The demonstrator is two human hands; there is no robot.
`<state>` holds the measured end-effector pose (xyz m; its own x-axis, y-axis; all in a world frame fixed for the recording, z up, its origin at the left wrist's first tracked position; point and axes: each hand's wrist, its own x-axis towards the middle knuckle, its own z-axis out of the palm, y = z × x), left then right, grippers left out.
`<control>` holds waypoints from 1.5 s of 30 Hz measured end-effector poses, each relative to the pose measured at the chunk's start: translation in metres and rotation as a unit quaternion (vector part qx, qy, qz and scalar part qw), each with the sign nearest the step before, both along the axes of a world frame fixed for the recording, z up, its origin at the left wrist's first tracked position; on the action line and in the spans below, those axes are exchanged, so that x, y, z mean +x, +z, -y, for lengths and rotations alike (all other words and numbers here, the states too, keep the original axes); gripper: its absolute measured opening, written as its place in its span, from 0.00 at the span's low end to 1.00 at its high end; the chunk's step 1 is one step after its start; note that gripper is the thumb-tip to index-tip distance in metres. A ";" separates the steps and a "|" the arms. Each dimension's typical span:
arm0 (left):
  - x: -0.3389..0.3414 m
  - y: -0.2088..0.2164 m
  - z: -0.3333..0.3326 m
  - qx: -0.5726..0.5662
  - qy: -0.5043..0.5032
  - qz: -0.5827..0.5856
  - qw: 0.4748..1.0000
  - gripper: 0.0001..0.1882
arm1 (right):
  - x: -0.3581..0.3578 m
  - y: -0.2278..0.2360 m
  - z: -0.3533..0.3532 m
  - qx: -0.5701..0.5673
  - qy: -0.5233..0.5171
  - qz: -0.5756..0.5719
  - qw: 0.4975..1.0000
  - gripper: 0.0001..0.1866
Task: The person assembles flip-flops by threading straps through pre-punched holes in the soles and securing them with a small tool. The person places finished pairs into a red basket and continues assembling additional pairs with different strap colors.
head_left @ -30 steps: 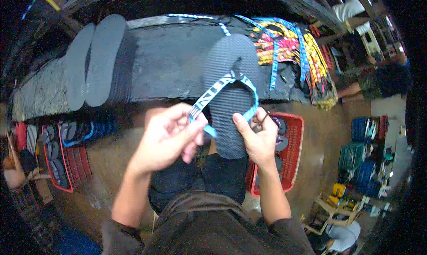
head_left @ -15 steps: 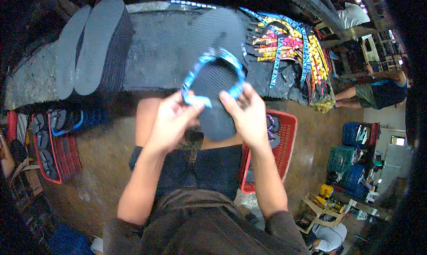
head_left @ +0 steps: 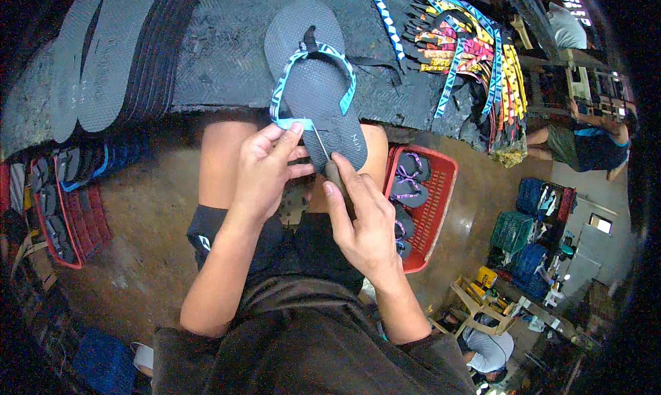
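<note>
A dark grey flip-flop sole [head_left: 303,19] lies on the bench, its near end jutting over the edge above my thighs. The blue patterned strap [head_left: 349,85] loops over it, with its black toe post standing near the sole's far part. My left hand [head_left: 265,168] pinches one light-blue strap end between thumb and fingers. In my right hand [head_left: 365,223] is an awl-like tool [head_left: 321,144], a thin metal shaft on a dull brownish handle. The shaft points up to the strap end by my left thumb. The other strap end hangs loose over the sole.
Stacked grey soles [head_left: 117,50] stand at the bench's left. Colourful straps [head_left: 451,44] pile up at its right. A red basket [head_left: 441,209] with flip-flops stands right of my legs, and a red crate [head_left: 89,226] is at left. One person [head_left: 585,143] is at right, another [head_left: 489,347] lower right.
My right hand has let go of the strap and now grips the awl-like tool. My left hand still pinches the strap end. The view has shifted slightly.
</note>
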<state>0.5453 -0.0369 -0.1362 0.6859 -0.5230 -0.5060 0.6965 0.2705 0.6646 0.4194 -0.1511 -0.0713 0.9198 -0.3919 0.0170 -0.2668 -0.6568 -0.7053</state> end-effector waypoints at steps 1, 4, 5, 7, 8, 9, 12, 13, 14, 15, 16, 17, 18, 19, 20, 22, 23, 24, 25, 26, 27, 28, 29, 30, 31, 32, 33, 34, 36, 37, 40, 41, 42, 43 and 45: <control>-0.002 0.000 0.002 0.004 0.006 0.005 1.000 0.13 | 0.002 0.003 0.000 -0.006 -0.006 -0.023 1.000 0.21; -0.008 -0.001 0.009 0.025 0.045 0.028 0.998 0.12 | 0.009 0.009 -0.003 -0.037 0.003 -0.050 0.998 0.21; -0.011 -0.002 0.011 0.040 0.051 0.035 0.997 0.12 | 0.012 0.010 -0.005 -0.054 0.005 -0.060 0.997 0.21; -0.014 -0.004 0.013 0.068 0.058 0.045 0.995 0.12 | 0.019 0.011 -0.007 -0.074 0.018 -0.079 0.994 0.21; -0.015 -0.005 0.016 0.083 0.081 0.029 0.993 0.12 | 0.023 0.011 -0.008 -0.080 0.031 -0.086 0.993 0.21; -0.015 -0.007 0.016 0.090 0.083 0.046 0.991 0.12 | 0.028 0.011 -0.010 -0.090 0.035 -0.092 0.991 0.22; -0.012 -0.009 0.018 0.101 0.104 0.132 0.981 0.10 | 0.042 0.016 -0.016 -0.164 0.077 -0.191 0.965 0.20; -0.011 -0.009 0.017 0.105 0.097 0.129 0.981 0.10 | 0.046 0.020 -0.018 -0.179 0.076 -0.233 0.953 0.20; -0.010 -0.010 0.019 0.105 0.094 0.124 0.982 0.09 | 0.051 0.022 -0.018 -0.200 0.089 -0.240 0.946 0.19; -0.010 -0.010 0.019 0.104 0.093 0.119 0.983 0.09 | 0.056 0.025 -0.017 -0.225 0.104 -0.229 0.941 0.19; -0.011 -0.011 0.020 0.114 0.107 0.124 0.980 0.09 | 0.061 0.028 -0.014 -0.238 0.111 -0.232 0.936 0.17; -0.011 -0.012 0.021 0.121 0.128 0.169 0.970 0.09 | 0.068 0.031 -0.010 -0.227 0.132 -0.257 0.930 0.15; -0.012 -0.014 0.021 0.126 0.146 0.215 0.957 0.09 | 0.074 0.033 -0.005 -0.220 0.147 -0.267 0.926 0.13; -0.013 -0.016 0.023 0.128 0.163 0.262 0.943 0.09 | 0.081 0.037 0.001 -0.214 0.160 -0.271 0.924 0.12; -0.014 -0.018 0.021 0.091 0.161 0.219 0.958 0.09 | 0.086 0.042 0.005 -0.235 0.190 -0.222 0.927 0.10; -0.014 -0.025 0.023 0.063 0.176 0.226 0.956 0.07 | 0.097 0.055 0.014 -0.227 0.246 -0.190 0.923 0.09; -0.014 -0.029 0.025 0.052 0.192 0.247 0.948 0.06 | 0.098 0.065 0.017 -0.217 0.254 -0.212 0.918 0.14; -0.013 -0.032 0.025 0.052 0.188 0.270 0.943 0.06 | 0.099 0.074 0.015 -0.248 0.284 -0.176 0.909 0.10; -0.013 -0.033 0.026 0.064 0.172 0.236 0.954 0.06 | 0.085 0.089 0.005 -0.303 0.274 -0.129 0.904 0.08; -0.010 -0.035 0.028 0.073 0.167 0.216 0.959 0.06 | 0.075 0.104 0.001 -0.321 0.279 -0.121 0.897 0.08; -0.009 -0.034 0.026 0.102 0.178 0.184 0.961 0.06 | 0.063 0.118 -0.003 -0.332 0.265 -0.143 0.894 0.08; -0.008 -0.034 0.029 0.096 0.184 0.227 0.952 0.06 | 0.047 0.128 -0.004 -0.308 0.237 -0.196 0.900 0.07; -0.009 -0.031 0.026 0.138 0.156 0.228 0.951 0.07 | 0.028 0.144 -0.003 -0.308 0.169 -0.245 0.904 0.10; -0.008 -0.027 0.024 0.109 0.173 0.211 0.956 0.07 | 0.020 0.140 0.006 -0.260 0.125 -0.221 0.932 0.12; -0.009 -0.022 0.022 0.111 0.133 0.147 0.974 0.07 | 0.011 0.138 0.014 -0.202 0.084 -0.121 0.968 0.14; -0.014 -0.014 0.016 -0.014 0.098 0.013 0.995 0.11 | 0.003 0.132 0.023 -0.122 0.048 -0.081 0.988 0.17; -0.012 -0.006 -0.001 -0.079 -0.018 -0.052 0.995 0.20 | 0.000 0.120 0.032 0.004 -0.021 -0.094 0.995 0.16; -0.022 0.003 0.000 -0.299 -0.018 -0.156 0.941 0.26 | -0.005 0.108 0.034 0.093 -0.032 -0.059 0.993 0.15; -0.036 0.020 -0.005 -0.482 -0.014 -0.260 0.837 0.35 | -0.012 0.086 0.035 0.237 -0.098 -0.070 0.964 0.15; -0.042 0.028 -0.005 -0.467 -0.047 -0.211 0.857 0.31 | -0.016 0.078 0.031 0.336 -0.094 -0.014 0.937 0.15; -0.053 0.051 -0.003 -0.289 -0.080 -0.064 0.952 0.24 | -0.014 0.065 0.025 0.330 -0.047 0.005 0.943 0.11; -0.052 0.057 -0.001 -0.210 -0.091 -0.008 0.973 0.23 | -0.012 0.064 0.024 0.337 -0.042 0.016 0.940 0.10; -0.054 0.064 0.003 -0.176 -0.048 -0.006 0.983 0.22 | -0.009 0.062 0.022 0.338 -0.037 0.075 0.937 0.09; -0.054 0.069 0.006 -0.106 -0.021 0.047 0.993 0.21 | -0.008 0.061 0.021 0.344 -0.029 0.092 0.934 0.08; -0.054 0.081 0.011 -0.109 0.009 0.122 0.986 0.22 | -0.008 0.056 0.018 0.392 -0.040 0.158 0.905 0.10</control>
